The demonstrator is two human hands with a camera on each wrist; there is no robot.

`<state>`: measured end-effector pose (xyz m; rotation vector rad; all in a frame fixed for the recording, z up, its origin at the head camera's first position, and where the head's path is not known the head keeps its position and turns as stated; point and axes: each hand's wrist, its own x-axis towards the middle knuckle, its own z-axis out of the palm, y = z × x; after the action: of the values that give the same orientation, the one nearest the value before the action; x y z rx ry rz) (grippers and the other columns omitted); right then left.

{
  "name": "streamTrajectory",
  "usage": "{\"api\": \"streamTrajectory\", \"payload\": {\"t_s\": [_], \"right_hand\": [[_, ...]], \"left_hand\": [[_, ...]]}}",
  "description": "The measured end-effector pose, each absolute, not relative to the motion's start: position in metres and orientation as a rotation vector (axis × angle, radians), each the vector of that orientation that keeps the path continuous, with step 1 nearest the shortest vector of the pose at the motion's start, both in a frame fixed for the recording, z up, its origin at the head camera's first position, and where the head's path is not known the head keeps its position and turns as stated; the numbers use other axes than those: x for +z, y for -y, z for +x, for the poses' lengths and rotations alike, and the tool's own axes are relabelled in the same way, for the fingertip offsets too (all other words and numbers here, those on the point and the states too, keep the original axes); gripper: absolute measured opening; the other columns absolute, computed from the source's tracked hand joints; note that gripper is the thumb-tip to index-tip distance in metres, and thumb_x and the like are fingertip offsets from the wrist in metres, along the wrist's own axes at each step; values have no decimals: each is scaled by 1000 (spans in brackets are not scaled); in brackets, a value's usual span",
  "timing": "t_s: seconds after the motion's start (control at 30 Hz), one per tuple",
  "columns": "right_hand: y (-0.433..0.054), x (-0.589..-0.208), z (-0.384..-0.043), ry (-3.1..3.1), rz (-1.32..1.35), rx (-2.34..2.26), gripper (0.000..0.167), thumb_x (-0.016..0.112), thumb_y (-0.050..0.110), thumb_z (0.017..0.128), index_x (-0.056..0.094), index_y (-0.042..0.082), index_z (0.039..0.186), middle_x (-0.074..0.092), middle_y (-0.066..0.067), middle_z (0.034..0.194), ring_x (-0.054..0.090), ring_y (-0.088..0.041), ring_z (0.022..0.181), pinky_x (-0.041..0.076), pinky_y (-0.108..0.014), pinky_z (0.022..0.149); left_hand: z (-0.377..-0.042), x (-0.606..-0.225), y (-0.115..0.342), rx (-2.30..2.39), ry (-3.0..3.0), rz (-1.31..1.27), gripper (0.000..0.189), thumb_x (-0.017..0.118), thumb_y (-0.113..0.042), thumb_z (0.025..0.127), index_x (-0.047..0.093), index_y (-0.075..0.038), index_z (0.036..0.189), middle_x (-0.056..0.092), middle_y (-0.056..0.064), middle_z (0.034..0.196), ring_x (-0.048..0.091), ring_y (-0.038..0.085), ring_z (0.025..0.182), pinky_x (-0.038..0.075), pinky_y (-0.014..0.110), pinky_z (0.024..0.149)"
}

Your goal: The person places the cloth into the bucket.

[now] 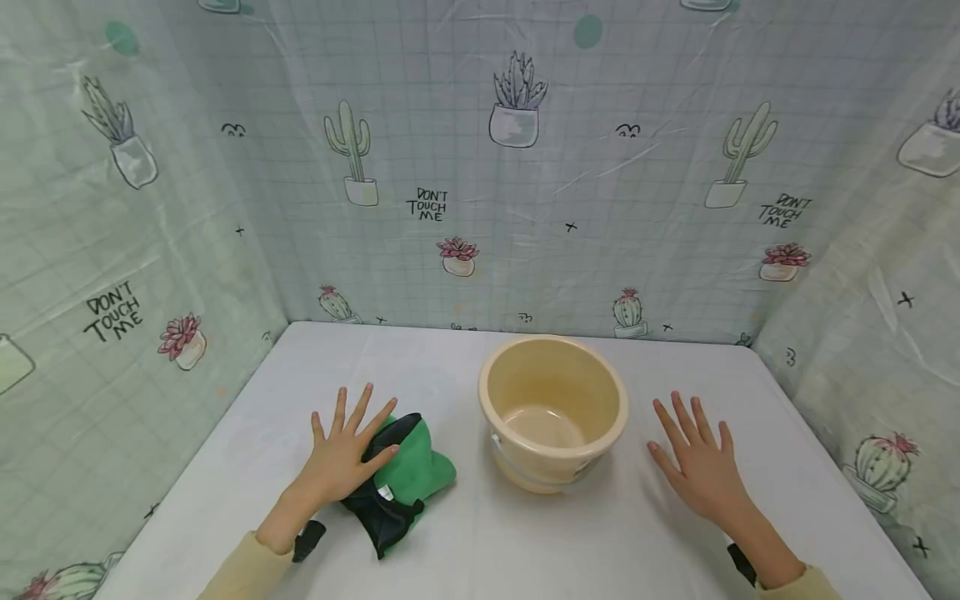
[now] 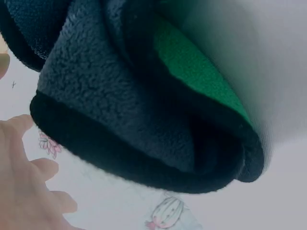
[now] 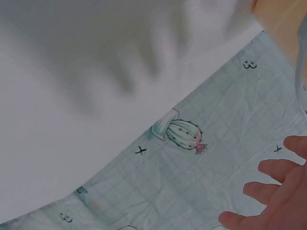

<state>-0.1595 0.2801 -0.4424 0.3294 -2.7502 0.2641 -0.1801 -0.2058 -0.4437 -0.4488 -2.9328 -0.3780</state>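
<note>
Holding nothing, fingers spread: left hand (image 1: 341, 462) partly over crumpled green-and-black fleece-lined cloth (image 1: 422, 467), contact unclear; right hand (image 1: 705, 473) well apart. Round cream plastic bucket (image 1: 555, 452) standing between hands. Good grip likely: thumb and fingers pinching thick fold, lifting without dragging.
</note>
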Motion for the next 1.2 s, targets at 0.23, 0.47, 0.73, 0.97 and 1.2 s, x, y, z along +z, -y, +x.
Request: {"api": "streamTrajectory", "payload": {"t_s": [0.23, 0.47, 0.73, 0.97, 1.2], "right_hand": [[-272, -433, -161, 2676, 392, 225, 63, 48, 36, 89, 22, 18, 143, 16, -11, 150, -7, -19, 140, 7, -64, 100], [-262, -419, -166, 2592, 448, 244, 54, 48, 34, 90, 36, 11, 137, 27, -15, 146, 16, -27, 138, 17, -61, 97], [-249, -401, -172, 2476, 557, 316, 46, 45, 32, 92, 44, 7, 130, 35, -16, 141, 25, -28, 134, 21, -58, 95], [-235, -394, -180, 2509, 656, 355, 45, 44, 29, 92, 40, 10, 133, 30, -13, 144, 19, -26, 136, 20, -57, 96], [-221, -394, -183, 2574, 731, 397, 48, 44, 29, 92, 36, 12, 136, 24, -13, 147, 16, -29, 137, 17, -57, 97]], "left_hand": [[-177, -441, 207, -309, 2904, -535, 70, 48, -60, 81, 21, -36, 141, 7, 4, 152, -8, 38, 137, 1, 73, 94], [-176, -444, 206, -328, 2914, -646, 80, 52, -65, 75, 22, -32, 141, 7, 3, 152, -1, 42, 136, 4, 73, 94], [-175, -457, 205, -279, 2891, -730, 86, 51, -70, 70, 24, -31, 141, 14, 12, 150, 6, 46, 134, 9, 73, 93], [-175, -467, 201, -193, 2889, -800, 88, 48, -75, 67, 25, -32, 140, 19, 14, 148, 13, 47, 133, 11, 72, 93], [-180, -473, 196, -86, 2888, -887, 90, 48, -76, 66, 24, -32, 141, 20, 14, 148, 19, 48, 131, 15, 72, 92]]}}
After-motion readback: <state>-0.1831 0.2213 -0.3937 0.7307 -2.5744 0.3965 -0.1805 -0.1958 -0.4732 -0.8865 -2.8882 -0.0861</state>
